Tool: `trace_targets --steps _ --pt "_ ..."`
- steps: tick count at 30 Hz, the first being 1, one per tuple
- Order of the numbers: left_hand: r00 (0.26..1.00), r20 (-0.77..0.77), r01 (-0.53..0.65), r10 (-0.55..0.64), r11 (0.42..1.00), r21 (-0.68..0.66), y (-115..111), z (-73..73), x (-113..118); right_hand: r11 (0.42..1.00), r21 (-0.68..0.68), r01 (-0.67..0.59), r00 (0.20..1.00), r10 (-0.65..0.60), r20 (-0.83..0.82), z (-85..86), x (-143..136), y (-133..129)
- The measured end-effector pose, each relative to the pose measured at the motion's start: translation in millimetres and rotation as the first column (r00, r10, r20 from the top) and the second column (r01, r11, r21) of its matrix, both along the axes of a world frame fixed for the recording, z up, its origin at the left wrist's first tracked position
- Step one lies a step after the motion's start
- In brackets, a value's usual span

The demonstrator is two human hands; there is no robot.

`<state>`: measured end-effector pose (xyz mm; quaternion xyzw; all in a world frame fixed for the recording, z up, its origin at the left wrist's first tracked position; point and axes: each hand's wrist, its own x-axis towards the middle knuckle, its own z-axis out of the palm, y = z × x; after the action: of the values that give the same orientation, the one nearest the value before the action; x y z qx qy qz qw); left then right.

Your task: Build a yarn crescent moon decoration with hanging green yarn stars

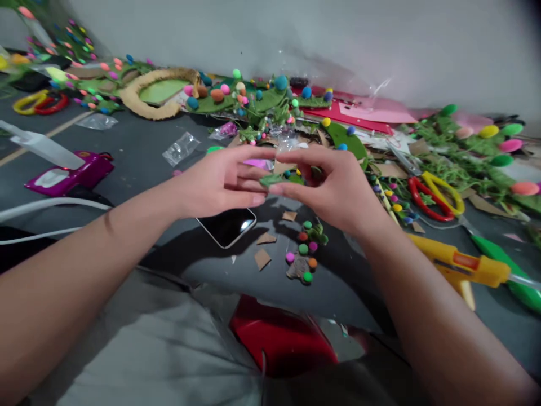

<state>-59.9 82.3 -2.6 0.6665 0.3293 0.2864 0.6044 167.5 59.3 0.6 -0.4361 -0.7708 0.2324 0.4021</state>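
A small green felt-like piece (270, 180) is pinched at the fingertips of my right hand (338, 183). My left hand (224, 180) is beside it, palm turned inward, fingers stretched out and apart from the thumb. Its fingertips reach the green piece; whether they press on it I cannot tell. Below my hands lie a dark-screened phone (228, 225), scraps of brown cardboard (262, 259) and a small grey piece (299, 266) edged with coloured pompoms. A similar green piece with pompoms (316, 232) lies just above that one.
At right are a yellow hot glue gun (465, 264), red-and-yellow scissors (431, 194) and a green-handled tool (507, 270). A purple device (80, 173) with a white cable stands at left. Pompom-covered green decorations (253, 104) and a tan ring (147, 107) line the wall.
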Motion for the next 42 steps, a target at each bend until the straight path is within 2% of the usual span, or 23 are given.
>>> trace_targets --steps 4,9,14,19,22,25,27,30,33,38,42 --pt "0.999 0.005 0.042 -0.041 0.998 -0.052 -3.2 -3.2 6.0 1.0 0.002 -0.011 1.0 0.01 0.029 -10.8 4.1 -4.4" --pt "0.997 -0.023 0.067 -0.07 0.992 -0.111 -12.7 1.4 11.2 1.0 0.025 -0.011 0.999 0.01 0.038 -17.2 5.3 -14.5" --pt "0.995 -0.083 -0.053 0.052 0.999 -0.004 -12.4 4.7 12.2 0.994 0.11 0.01 0.998 -0.017 0.06 -14.4 2.9 -19.0" --pt "0.989 -0.115 -0.093 0.096 0.995 0.032 -10.5 5.2 9.2 0.981 0.128 0.149 0.986 -0.158 0.062 -11.6 8.9 -15.7" --pt "0.991 -0.1 -0.094 0.092 0.995 -0.014 -13.0 3.9 7.3 0.973 0.113 0.203 0.978 -0.207 0.027 -10.7 12.5 -13.3" --pt "0.997 -0.032 -0.069 0.067 0.994 -0.087 -16.5 2.7 8.6 0.988 0.069 0.141 0.989 -0.144 0.029 -13.2 11.0 -13.8" --pt "0.998 -0.01 -0.06 0.059 0.994 -0.091 -18.5 1.9 10.9 0.995 0.053 0.089 0.995 -0.091 0.032 -16.8 7.0 -15.5" --pt "0.996 -0.048 -0.072 0.071 0.997 -0.02 -19.8 0.7 14.3 0.999 0.04 0.034 0.999 -0.035 0.024 -21.0 -0.7 -19.1" --pt "0.99 -0.085 -0.105 0.111 0.991 0.079 -18.2 0.5 16.6 0.999 0.04 0.03 1.0 -0.03 0.009 -20.1 -6.2 -22.3" --pt "0.975 -0.15 -0.133 0.166 0.969 0.209 -13.6 1.2 16.4 0.989 0.033 0.146 0.989 -0.145 -0.021 -15.3 -1.7 -19.0" --pt "0.98 -0.12 -0.145 0.161 0.981 0.13 -15.1 1.4 13.7 0.966 0.028 0.258 0.965 -0.255 -0.063 -15.6 6.0 -13.3"
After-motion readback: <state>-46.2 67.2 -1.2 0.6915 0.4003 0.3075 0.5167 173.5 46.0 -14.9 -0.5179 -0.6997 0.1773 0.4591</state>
